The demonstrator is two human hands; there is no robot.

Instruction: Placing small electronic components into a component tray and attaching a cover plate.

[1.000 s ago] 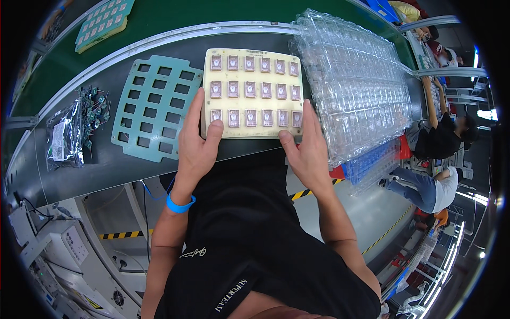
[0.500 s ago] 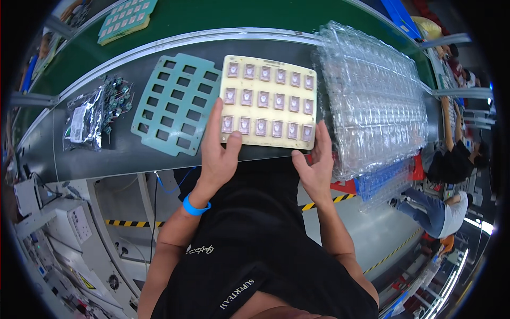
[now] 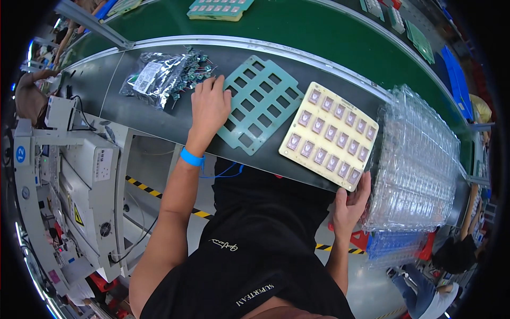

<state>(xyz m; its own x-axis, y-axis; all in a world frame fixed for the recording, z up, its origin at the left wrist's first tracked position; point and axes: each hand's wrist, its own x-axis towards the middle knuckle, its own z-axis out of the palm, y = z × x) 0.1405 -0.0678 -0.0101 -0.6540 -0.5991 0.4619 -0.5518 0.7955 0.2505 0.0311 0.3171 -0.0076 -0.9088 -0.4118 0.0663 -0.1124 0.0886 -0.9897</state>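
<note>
A cream tray (image 3: 340, 121) holds rows of small pinkish clear rectangular pieces. It lies at a slant by the near table edge. My right hand (image 3: 351, 204) grips its near right corner, thumb on one side and fingers along the other. To its left lies a flat green frame (image 3: 258, 102) with rows of rectangular cutouts. My left hand (image 3: 209, 106) is over the table at the frame's left edge, fingers forward and thumb apart, with nothing visible in it. Just beyond its fingertips is a heap of small green circuit boards with wires (image 3: 192, 74), spilling from a silvery plastic bag (image 3: 151, 80).
A tall stack of clear plastic blister trays (image 3: 417, 159) stands right of the cream tray. Behind a metal rail runs a green conveyor belt (image 3: 297, 26) carrying another filled tray (image 3: 219, 9). A white machine (image 3: 87, 186) stands at the lower left. Other people work at both sides.
My left hand has let go of the cream tray and moved left towards the circuit boards. My right hand stays at the tray's corner. The view has turned, slanting the table.
</note>
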